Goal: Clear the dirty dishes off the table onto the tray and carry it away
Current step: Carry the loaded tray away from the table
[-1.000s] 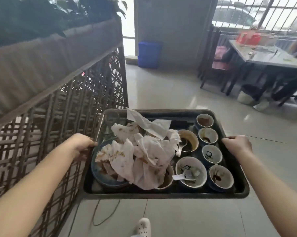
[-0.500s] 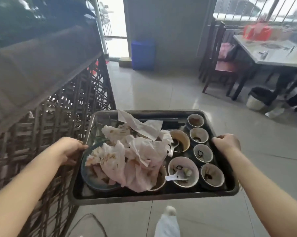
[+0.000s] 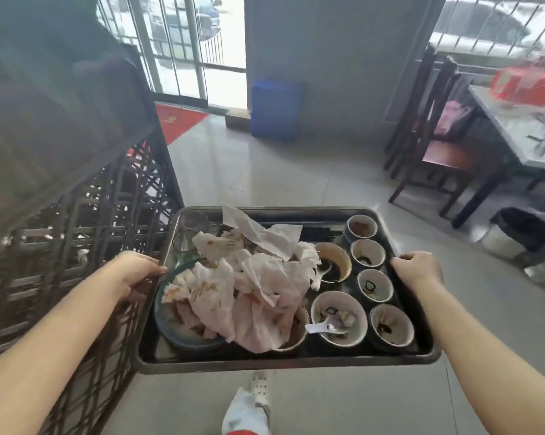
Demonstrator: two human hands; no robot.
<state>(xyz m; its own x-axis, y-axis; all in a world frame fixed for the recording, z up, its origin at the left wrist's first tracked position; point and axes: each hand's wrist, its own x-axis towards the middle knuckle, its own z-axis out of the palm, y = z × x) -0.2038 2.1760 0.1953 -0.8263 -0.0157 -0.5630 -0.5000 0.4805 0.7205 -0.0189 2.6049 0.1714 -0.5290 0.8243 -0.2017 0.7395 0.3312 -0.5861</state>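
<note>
While tiled floor (image 3: 264,171) spreads beyond the tray (image 3: 283,361) | lattice partition (image 3: 76,246) left of it | left hand (image 3: 136,273), right hand (image 3: 417,268) each curled tight around its side rims.

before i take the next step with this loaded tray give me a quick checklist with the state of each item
1. Left hand gripping the tray edge: ok.
2. Right hand gripping the opposite edge: ok.
3. Tray held level: ok, roughly.
4. Crumpled napkins secure: not ok, heaped loose above the rim.
5. Spoon settled: ok, lying inside a bowl.
6. Clearance from the lattice divider on the left: not ok, tray edge very near it.
7. Floor ahead free: ok.
</note>
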